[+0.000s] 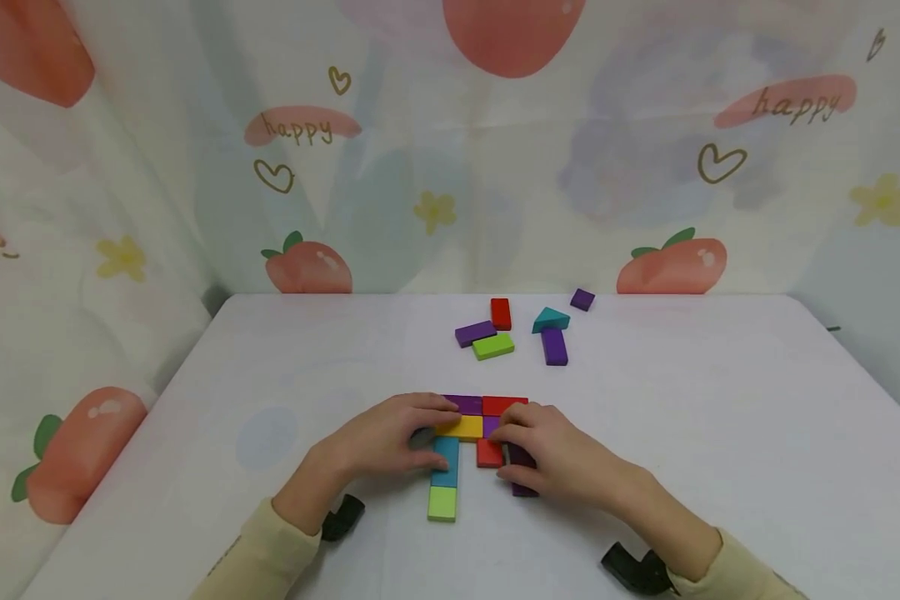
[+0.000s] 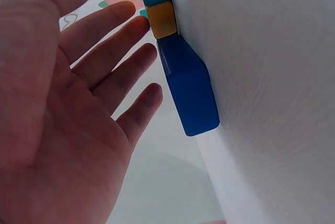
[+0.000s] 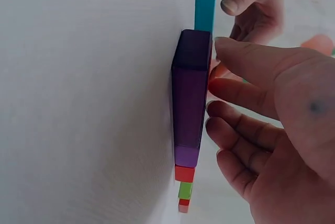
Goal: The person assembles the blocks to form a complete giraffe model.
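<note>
1. Left hand (image 1: 390,433): fingers straight, steadying the yellow block (image 1: 461,427) at the assembly's 9 o'clock edge.
2. Right hand (image 1: 551,450): fingers loosely extended over the purple block (image 3: 189,90); sliding it flush, flat on the surface (image 1: 720,433), would suit best.

Left hand (image 1: 390,435) palm down, fingers straight and spread, right hand (image 1: 551,450) palm down, fingers relaxed, forearms converging
</note>
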Motion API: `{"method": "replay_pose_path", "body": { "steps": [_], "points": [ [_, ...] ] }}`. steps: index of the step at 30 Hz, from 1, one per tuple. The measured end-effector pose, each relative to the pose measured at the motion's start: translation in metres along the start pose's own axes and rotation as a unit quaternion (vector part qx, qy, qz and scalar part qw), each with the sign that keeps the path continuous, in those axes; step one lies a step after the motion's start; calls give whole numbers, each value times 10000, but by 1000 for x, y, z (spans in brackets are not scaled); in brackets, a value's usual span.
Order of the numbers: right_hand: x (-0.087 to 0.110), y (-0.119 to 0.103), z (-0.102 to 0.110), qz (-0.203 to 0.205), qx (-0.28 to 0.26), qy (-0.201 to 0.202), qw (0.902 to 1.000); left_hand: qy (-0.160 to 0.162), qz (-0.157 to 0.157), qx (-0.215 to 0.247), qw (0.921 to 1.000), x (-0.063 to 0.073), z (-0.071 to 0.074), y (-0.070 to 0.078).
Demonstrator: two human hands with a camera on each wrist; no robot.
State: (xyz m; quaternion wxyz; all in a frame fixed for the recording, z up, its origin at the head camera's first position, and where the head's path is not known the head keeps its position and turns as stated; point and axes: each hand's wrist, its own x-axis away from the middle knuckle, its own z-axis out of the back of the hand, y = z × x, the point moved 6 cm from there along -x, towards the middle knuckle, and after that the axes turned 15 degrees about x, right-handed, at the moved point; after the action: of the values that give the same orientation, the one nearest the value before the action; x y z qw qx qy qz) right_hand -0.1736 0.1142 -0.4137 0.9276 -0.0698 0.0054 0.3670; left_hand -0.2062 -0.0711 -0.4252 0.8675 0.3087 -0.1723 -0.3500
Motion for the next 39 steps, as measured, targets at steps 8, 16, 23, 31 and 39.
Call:
{"method": "replay_pose_path", "body": {
  "steps": [8,16,23,31,39],
  "points": [
    [-1,-3,-3,32,-63,-94,9999,-40,106,-36,9999,-1,0,0],
    [0,-4,-4,162,-150,-145,9997,-49,121,-9,9999,-1,0,-1],
    [1,-10,-2,525,-324,52,9981,-84,147,-5,9999,-1,0,0],
    [-2,-17,-2,772,-502,228,9955,-78,262,48,9996,-1,1,-1],
    [8,-17,8,500,-590,82,9970,-79,242,62,9997,-1,0,-1]
  ]
}}
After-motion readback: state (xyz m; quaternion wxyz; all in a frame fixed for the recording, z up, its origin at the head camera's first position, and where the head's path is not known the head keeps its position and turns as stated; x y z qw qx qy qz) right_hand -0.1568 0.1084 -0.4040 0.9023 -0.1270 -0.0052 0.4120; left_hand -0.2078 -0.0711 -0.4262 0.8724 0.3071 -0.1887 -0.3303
